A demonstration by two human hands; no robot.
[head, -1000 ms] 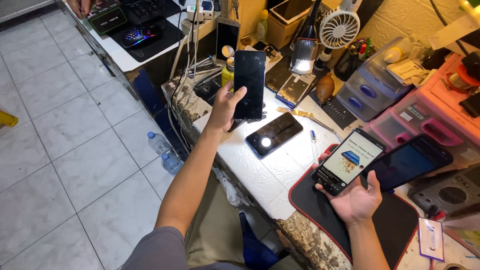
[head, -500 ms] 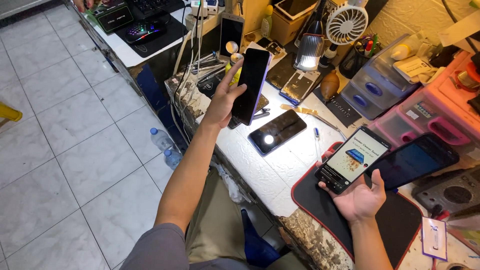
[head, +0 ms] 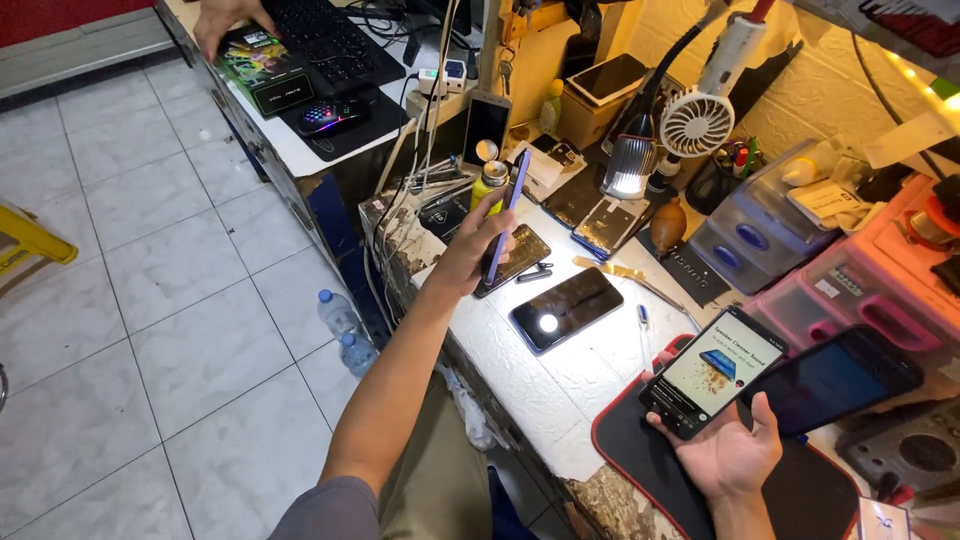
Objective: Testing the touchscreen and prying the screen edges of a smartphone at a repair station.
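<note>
Left hand (head: 470, 262) grips purple-edged phone (head: 506, 215), now turned edge-on where its dark screen faced up a second ago; held above counter (head: 590, 375), over cracked phone (head: 515, 260). Right hand (head: 725, 455) still cradles lit phone (head: 712, 372), unmoved. Looks like side inspection.

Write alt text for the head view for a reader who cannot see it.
Over a cluttered repair bench, the left hand holds a purple-edged phone edge-on, while the right hand holds a phone with a lit screen. A dark phone lies flat on the white benchtop between them.
</note>
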